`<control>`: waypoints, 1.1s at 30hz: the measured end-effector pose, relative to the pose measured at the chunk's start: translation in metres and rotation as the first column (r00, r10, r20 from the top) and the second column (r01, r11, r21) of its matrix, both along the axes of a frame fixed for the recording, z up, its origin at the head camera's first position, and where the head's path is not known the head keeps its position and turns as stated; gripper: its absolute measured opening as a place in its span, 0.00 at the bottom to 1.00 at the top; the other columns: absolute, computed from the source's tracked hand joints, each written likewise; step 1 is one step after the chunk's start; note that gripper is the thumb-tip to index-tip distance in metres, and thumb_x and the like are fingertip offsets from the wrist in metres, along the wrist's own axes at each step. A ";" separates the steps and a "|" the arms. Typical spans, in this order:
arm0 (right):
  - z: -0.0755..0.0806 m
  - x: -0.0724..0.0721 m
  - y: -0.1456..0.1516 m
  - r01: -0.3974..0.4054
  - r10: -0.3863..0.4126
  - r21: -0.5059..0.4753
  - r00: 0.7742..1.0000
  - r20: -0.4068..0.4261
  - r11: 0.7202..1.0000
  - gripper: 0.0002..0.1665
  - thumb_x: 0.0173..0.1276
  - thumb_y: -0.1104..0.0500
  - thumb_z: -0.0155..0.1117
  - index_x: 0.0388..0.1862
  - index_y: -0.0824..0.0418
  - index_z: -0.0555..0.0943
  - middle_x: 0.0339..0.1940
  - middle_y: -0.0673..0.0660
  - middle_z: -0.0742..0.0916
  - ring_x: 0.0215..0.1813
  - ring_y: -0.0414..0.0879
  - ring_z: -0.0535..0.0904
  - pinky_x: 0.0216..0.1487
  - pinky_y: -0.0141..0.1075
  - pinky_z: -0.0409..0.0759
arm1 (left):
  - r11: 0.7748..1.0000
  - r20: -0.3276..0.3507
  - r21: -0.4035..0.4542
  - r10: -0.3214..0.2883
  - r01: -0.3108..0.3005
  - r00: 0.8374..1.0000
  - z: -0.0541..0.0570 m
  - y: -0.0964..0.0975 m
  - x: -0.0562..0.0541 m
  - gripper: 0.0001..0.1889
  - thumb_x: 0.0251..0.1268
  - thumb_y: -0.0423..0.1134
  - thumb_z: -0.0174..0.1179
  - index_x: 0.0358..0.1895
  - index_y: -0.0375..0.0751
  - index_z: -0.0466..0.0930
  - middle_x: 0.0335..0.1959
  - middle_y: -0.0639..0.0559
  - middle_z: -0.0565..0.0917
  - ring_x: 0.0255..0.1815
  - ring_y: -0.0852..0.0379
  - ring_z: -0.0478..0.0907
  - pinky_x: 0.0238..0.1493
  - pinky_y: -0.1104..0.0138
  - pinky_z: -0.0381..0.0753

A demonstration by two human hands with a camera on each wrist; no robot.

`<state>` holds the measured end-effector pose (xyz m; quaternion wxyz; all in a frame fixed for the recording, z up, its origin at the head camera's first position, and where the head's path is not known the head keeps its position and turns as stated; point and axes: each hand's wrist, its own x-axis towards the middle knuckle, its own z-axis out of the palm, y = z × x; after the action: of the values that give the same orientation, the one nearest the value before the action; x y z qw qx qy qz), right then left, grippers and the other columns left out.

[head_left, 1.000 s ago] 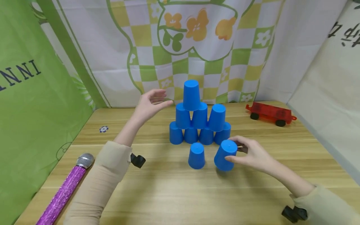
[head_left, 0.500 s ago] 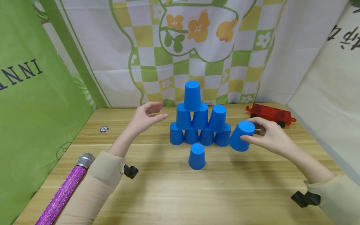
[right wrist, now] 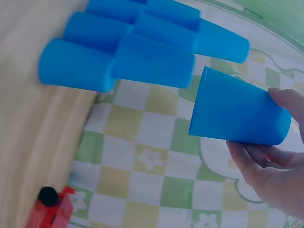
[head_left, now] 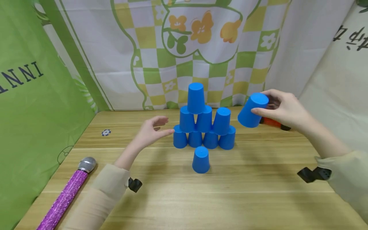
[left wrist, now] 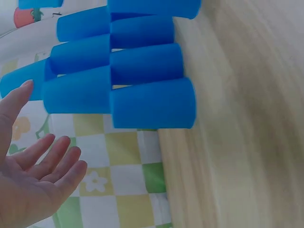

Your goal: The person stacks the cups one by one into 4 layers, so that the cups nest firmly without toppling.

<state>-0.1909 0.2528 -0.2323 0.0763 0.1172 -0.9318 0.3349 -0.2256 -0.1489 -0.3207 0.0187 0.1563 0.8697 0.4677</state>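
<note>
My right hand point(head_left: 283, 108) holds a blue cup point(head_left: 253, 110) upside down and tilted, up off the table, right of the stack. In the right wrist view, the thumb and fingers grip this cup point(right wrist: 242, 109) near its closed base. Several blue cups form a pyramid: a bottom row point(head_left: 180, 137), a middle row of three point(head_left: 204, 119) and one top cup point(head_left: 196, 98) at the left. In front of it, a single blue cup point(head_left: 201, 160) stands upside down. My left hand point(head_left: 150, 131) hovers beside the pyramid's left side with relaxed fingers, holding nothing; the left wrist view shows the spread hand point(left wrist: 38, 180).
A red toy wagon point(head_left: 271, 123) sits at the back right, partly hidden by the raised cup and hand. At the left lie a purple glittery microphone point(head_left: 69, 195) and a poker chip point(head_left: 106, 132). A patterned cloth point(head_left: 155, 57) hangs behind the wooden table point(head_left: 230, 198).
My right hand has lifted the cup from beside the front cup, moving it up and to the right. My left hand has lowered along the pyramid's left side.
</note>
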 end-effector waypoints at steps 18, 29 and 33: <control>0.032 -0.029 -0.040 -0.049 0.050 -0.019 0.999 0.019 0.999 0.38 0.61 0.43 0.65 0.61 0.66 0.70 0.54 0.67 0.80 0.52 0.57 0.77 0.43 0.29 0.77 | 1.000 0.083 0.030 -0.006 0.004 0.997 -0.034 0.030 0.017 0.33 0.54 0.51 0.67 0.61 0.38 0.71 0.62 0.44 0.75 0.65 0.46 0.71 0.66 0.52 0.69; 0.026 -0.046 -0.064 -0.088 0.089 -0.027 0.995 0.041 0.996 0.37 0.62 0.43 0.64 0.61 0.66 0.70 0.54 0.66 0.80 0.54 0.57 0.76 0.55 0.50 0.77 | 0.990 0.073 0.092 -0.114 0.107 0.991 -0.038 0.046 0.028 0.32 0.56 0.46 0.67 0.63 0.36 0.69 0.62 0.42 0.75 0.65 0.46 0.71 0.66 0.53 0.69; 0.023 -0.050 -0.072 -0.112 0.113 -0.010 0.993 0.029 0.994 0.35 0.62 0.46 0.65 0.60 0.67 0.70 0.53 0.67 0.80 0.54 0.58 0.77 0.55 0.52 0.77 | 0.986 0.072 0.076 -0.151 0.145 0.986 -0.040 0.055 0.032 0.34 0.55 0.47 0.67 0.64 0.37 0.69 0.63 0.45 0.75 0.66 0.48 0.70 0.66 0.54 0.69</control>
<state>-0.2411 0.1809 -0.2094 0.0443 0.1644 -0.9233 0.3444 -0.1938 -0.0943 -0.3603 0.0817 0.2028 0.8373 0.5011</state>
